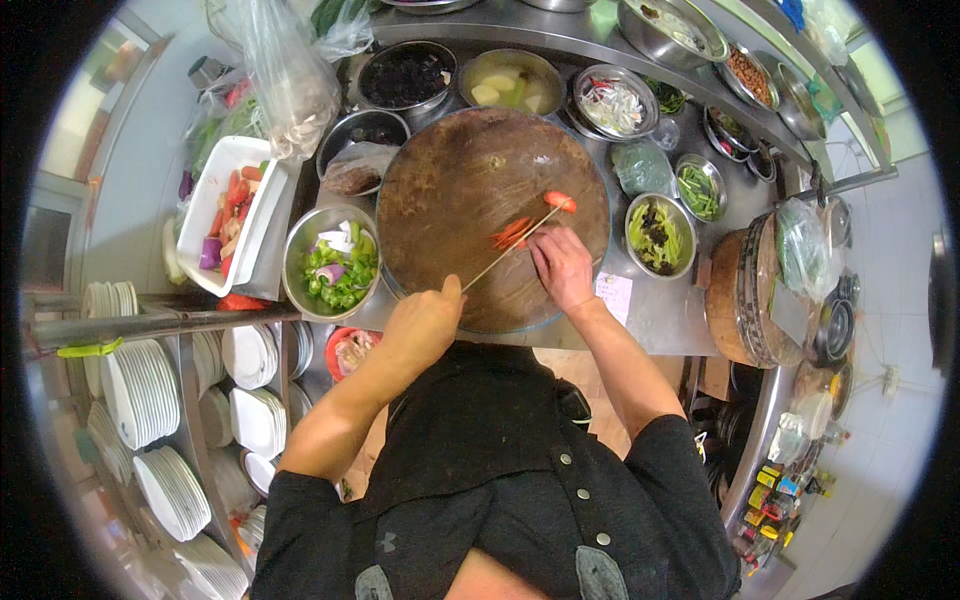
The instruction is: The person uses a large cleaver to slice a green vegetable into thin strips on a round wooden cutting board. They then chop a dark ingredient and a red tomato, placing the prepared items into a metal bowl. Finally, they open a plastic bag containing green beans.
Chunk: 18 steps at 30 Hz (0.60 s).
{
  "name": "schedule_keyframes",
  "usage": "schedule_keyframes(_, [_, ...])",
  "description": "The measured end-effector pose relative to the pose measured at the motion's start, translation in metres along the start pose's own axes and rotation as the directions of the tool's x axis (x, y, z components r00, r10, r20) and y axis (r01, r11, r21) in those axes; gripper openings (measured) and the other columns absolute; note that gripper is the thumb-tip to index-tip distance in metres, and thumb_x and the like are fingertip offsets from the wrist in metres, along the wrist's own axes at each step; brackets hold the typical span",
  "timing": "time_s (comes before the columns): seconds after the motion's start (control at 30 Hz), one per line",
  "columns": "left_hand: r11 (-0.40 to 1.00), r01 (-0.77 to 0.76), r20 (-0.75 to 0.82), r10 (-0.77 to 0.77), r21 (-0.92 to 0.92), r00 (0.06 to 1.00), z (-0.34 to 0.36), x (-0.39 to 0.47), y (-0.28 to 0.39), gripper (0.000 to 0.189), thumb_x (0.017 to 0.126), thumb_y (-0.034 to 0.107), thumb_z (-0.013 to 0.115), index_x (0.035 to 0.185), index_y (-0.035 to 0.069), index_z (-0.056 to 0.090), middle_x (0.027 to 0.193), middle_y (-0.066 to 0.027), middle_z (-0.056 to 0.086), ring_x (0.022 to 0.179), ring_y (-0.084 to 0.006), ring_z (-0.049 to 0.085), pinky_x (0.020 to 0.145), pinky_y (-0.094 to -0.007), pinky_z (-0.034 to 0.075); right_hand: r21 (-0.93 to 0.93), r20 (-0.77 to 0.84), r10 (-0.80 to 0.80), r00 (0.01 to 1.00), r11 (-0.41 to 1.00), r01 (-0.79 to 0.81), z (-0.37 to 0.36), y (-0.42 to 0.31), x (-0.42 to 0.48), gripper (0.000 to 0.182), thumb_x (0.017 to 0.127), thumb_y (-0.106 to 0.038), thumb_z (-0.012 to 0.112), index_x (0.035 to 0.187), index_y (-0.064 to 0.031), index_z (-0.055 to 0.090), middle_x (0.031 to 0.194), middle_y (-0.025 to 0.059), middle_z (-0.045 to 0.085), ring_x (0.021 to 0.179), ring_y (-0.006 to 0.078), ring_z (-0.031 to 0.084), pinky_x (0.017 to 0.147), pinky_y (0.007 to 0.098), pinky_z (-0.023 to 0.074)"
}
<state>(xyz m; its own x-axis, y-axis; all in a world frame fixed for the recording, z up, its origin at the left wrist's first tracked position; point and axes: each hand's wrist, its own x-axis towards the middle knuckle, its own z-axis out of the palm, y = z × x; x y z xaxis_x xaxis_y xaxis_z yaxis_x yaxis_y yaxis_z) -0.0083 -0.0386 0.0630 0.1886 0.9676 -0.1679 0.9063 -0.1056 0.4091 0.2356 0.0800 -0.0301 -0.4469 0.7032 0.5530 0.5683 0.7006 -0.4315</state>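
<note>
My left hand is closed around the handle of a kitchen knife, probably a cleaver, whose blade shows nearly edge-on over a round wooden chopping block. Thin red vegetable strips lie on the block along the blade's left side. My right hand rests on the block just right of the blade, fingers bent and close together near the strips; what is under the fingertips is hidden. A larger red vegetable piece lies by the far end of the blade, above my right hand.
A steel bowl of cut green peppers and onion and a white tub of vegetables stand left. More bowls line the back; a bowl of celery and black fungus is right. Another wooden block stands far right, a steel shelf behind.
</note>
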Motion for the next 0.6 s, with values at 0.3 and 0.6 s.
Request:
schedule_keyframes(0.3, [0.999, 0.036, 0.005, -0.036, -0.017, 0.999, 0.001, -0.001, 0.001, 0.024, 0.104, 0.023, 0.057, 0.099, 0.0, 0.052, 0.068, -0.0262, 0.067, 0.067, -0.0478, 0.069, 0.06, -0.0572, 0.054, 0.001, 0.007, -0.002, 1.0, 1.0, 0.002, -0.004, -0.001, 0.0, 0.018, 0.082, 0.0, 0.073, 0.099, -0.0058, 0.069, 0.104, 0.0097, 0.07, 0.097, 0.0321, 0.067, 0.083, 0.0411, 0.0573])
schedule_keyframes(0.6, [0.998, 0.059, 0.009, -0.058, -0.031, 0.998, 0.003, -0.002, 0.0, 0.026, 0.104, 0.025, 0.059, 0.106, 0.001, 0.05, 0.069, -0.0288, 0.066, 0.066, -0.0503, 0.066, 0.059, -0.0605, 0.051, 0.071, 0.011, 0.007, 1.0, 0.997, -0.008, -0.002, 0.003, -0.002, 0.02, 0.081, 0.002, 0.071, 0.098, -0.0062, 0.067, 0.105, 0.0101, 0.07, 0.097, 0.0327, 0.067, 0.083, 0.0416, 0.0574])
